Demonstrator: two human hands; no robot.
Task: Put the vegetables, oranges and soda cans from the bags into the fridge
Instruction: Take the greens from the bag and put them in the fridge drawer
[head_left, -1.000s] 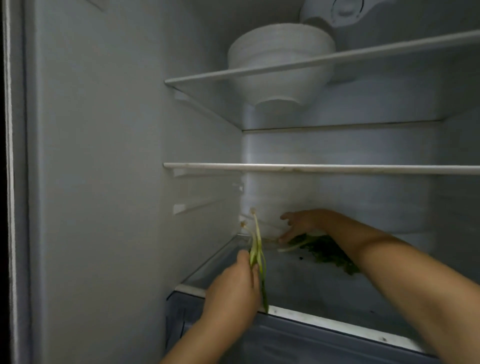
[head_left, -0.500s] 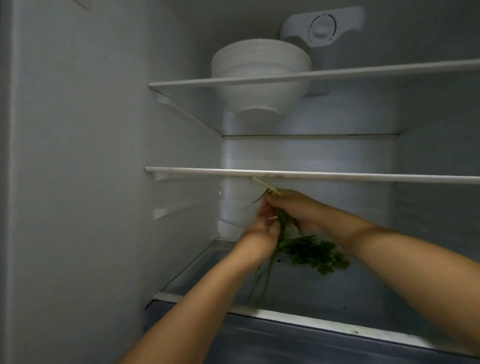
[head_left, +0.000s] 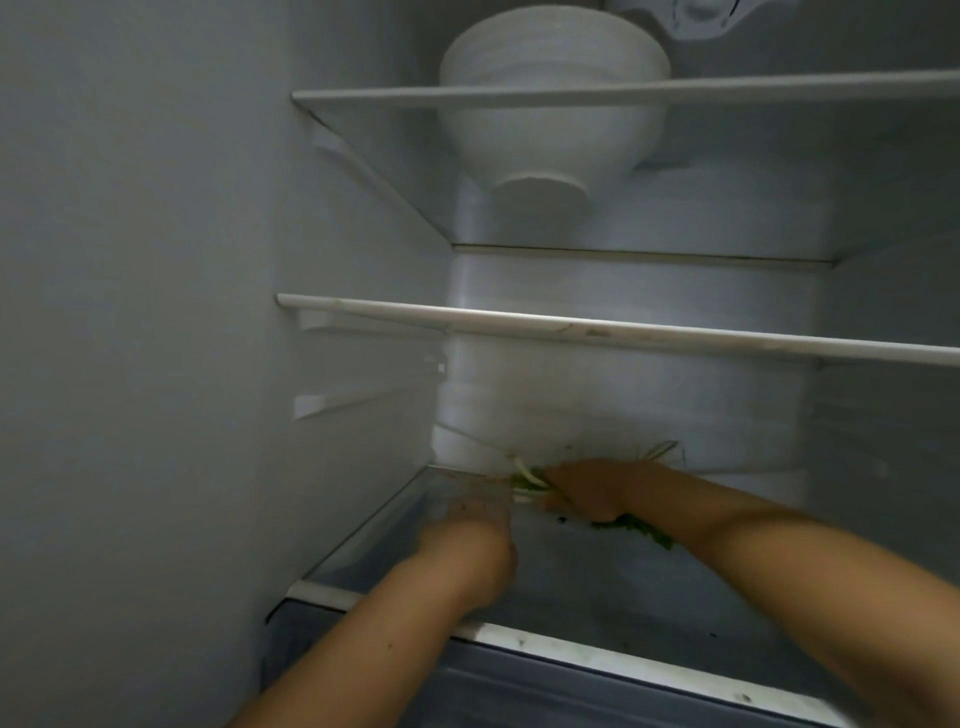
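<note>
1. Head view: both bare arms reach deep into the fridge (head_left: 156, 312), down to the lowest glass shelf (head_left: 395, 551).
2. The right hand (head_left: 592, 491) lies over a bunch of greens (head_left: 530, 480) at the back of that shelf, fingers closed on the pale stems; dark leaves poke out beneath the wrist.
3. The left hand (head_left: 467, 540) is blurred, just beside the stems; I cannot tell whether it grips anything.
4. A white bowl (head_left: 550, 104) sits on the top shelf, its rim partly cut off.

Dim grey fridge interior (head_left: 156, 312); glass shelves (head_left: 623, 332); stacked white bowls (head_left: 550, 104), probably.
</note>
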